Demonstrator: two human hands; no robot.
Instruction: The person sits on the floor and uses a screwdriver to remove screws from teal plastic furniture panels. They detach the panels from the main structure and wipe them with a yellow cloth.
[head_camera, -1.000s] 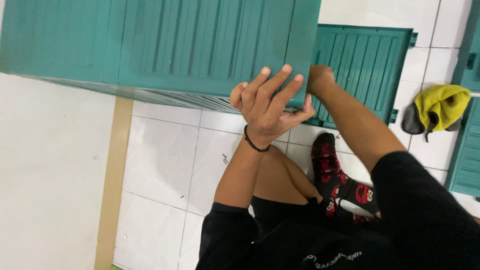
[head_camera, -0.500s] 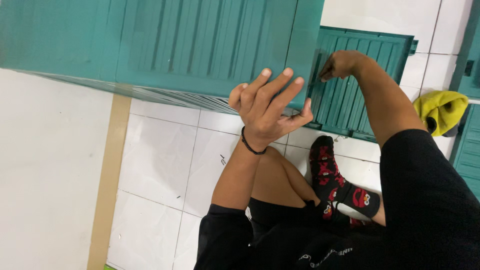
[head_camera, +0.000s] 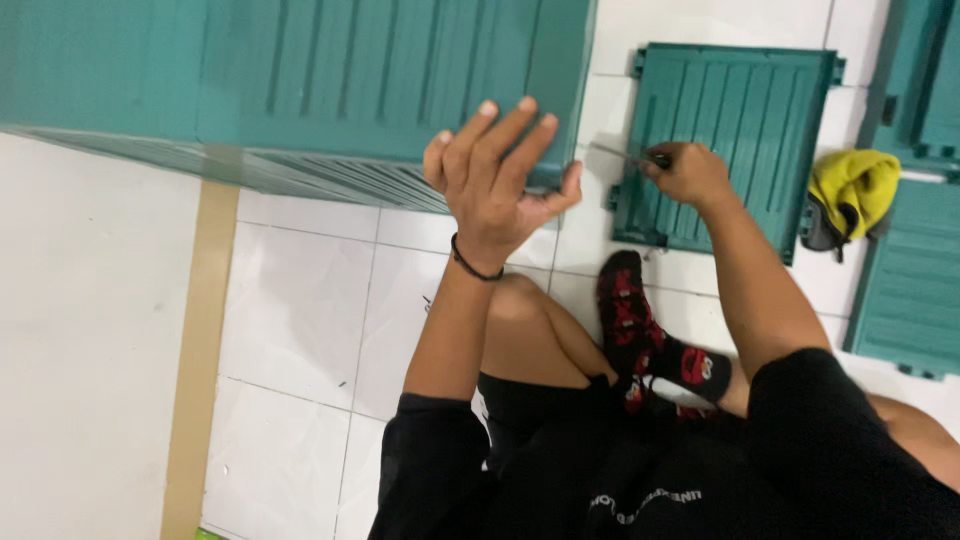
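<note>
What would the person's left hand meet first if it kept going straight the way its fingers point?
The left hand has its fingers spread, pointing up at the big teal slatted cabinet. It would likely meet that cabinet's side panel near the corner first; the fingertips look already at it, though depth is unclear.

I see a white tiled floor (head_camera: 310, 310) under everything. Tan strip (head_camera: 195, 340) runs up the floor at 9 o'clock, with a plain white surface (head_camera: 80, 350) left of it. Yellow cloth (head_camera: 852, 185) bunched over something dark at 3 o'clock, lying on the tiles. More teal slatted panels (head_camera: 915, 290) at 3 o'clock, just beside the cloth, one cut off by the frame edge; another teal piece (head_camera: 925, 80) at 2 o'clock. Black sock with red cartoon faces (head_camera: 640, 330) at 5 o'clock, flat on the tiles. Black shorts and black shirt (head_camera: 600, 470) along 6 o'clock.
</note>
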